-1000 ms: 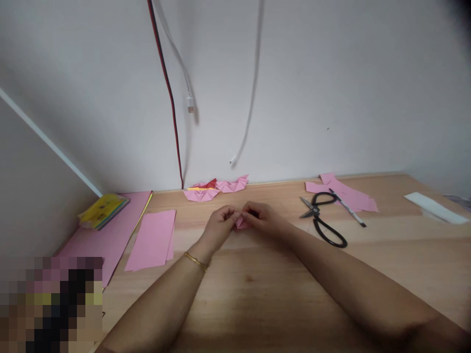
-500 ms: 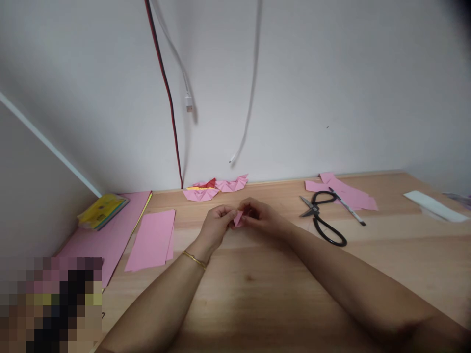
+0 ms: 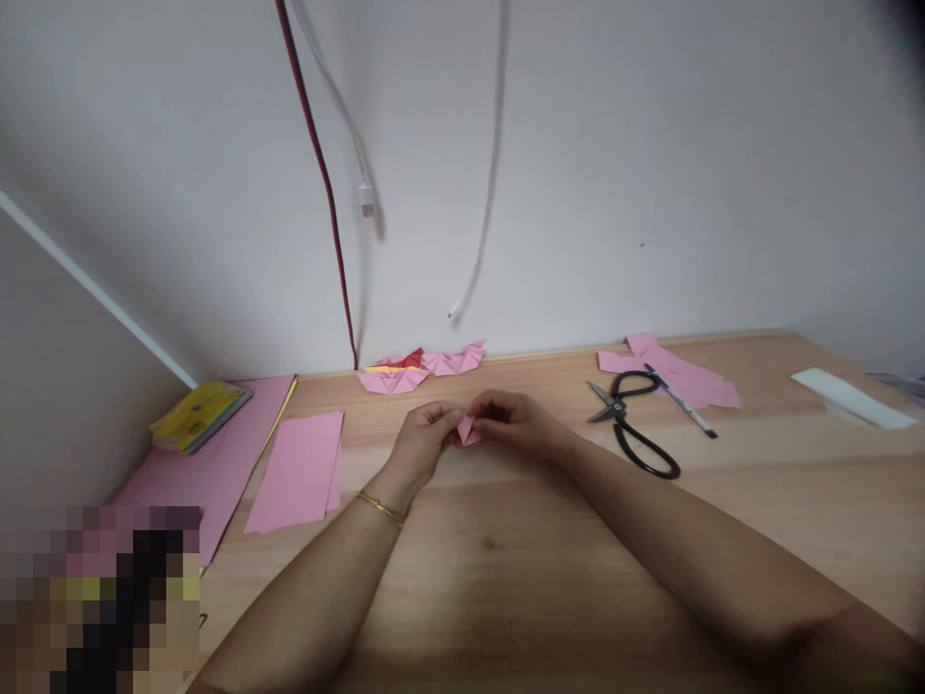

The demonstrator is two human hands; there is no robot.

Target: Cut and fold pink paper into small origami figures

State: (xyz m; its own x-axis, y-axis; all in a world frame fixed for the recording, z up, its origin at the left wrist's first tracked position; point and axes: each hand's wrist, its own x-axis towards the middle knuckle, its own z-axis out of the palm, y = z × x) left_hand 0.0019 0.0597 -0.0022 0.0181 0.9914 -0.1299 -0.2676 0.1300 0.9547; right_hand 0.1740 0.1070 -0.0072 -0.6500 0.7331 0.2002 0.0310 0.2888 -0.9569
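Between my two hands is a small folded piece of pink paper (image 3: 466, 431), with a pointed, triangular face showing. My left hand (image 3: 428, 436) pinches its left side between thumb and fingers; a gold bracelet circles that wrist. From the right, my right hand (image 3: 516, 424) grips the paper's other side with thumb and forefinger. The fingers hide much of the paper. Behind the hands, folded pink paper shapes (image 3: 455, 360) lie along the wall, one with red and yellow paper in it.
On the left lie pink paper sheets (image 3: 300, 472) and a yellow packet (image 3: 202, 416) on a larger pink sheet (image 3: 238, 463). To the right are black-handled scissors (image 3: 618, 410), a pen (image 3: 683, 403), pink paper strips (image 3: 698, 376) and a white strip (image 3: 853, 397). Cables (image 3: 329, 183) hang against the wall.
The fingers of my right hand have shifted slightly on the folded paper, and a little more of its right side shows. The view has tilted very slightly.
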